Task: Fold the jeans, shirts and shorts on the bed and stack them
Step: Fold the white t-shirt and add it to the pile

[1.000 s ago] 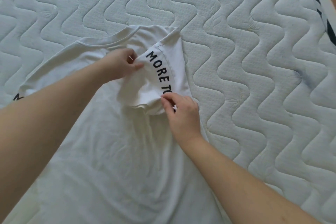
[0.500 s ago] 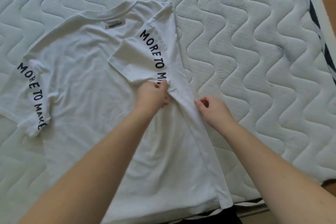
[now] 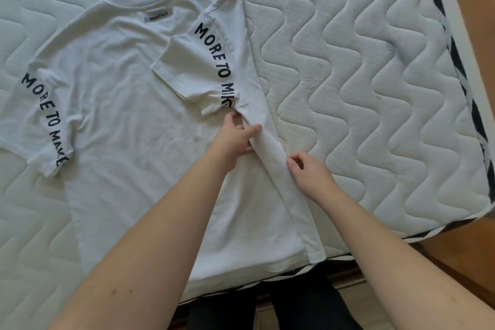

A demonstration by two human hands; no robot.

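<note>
Mattress [image 3: 348,88] bears shirt [image 3: 128,104]; hands flank its folded edge.

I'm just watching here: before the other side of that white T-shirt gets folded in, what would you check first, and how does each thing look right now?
1. Right sleeve folded in onto the T-shirt: ok.
2. Right side fold running straight down to the hem: ok, a long narrow flap lies along that edge.
3. Left sleeve spread flat, ready to fold: ok, though slightly rumpled.
4. Hands free for the next fold: not ok; the left hand rests on the fold and the right hand touches its edge.
5. Shirt fully on the mattress: ok, but the hem sits right at the near edge.
6. Front smooth: not ok, faint wrinkles.
</note>
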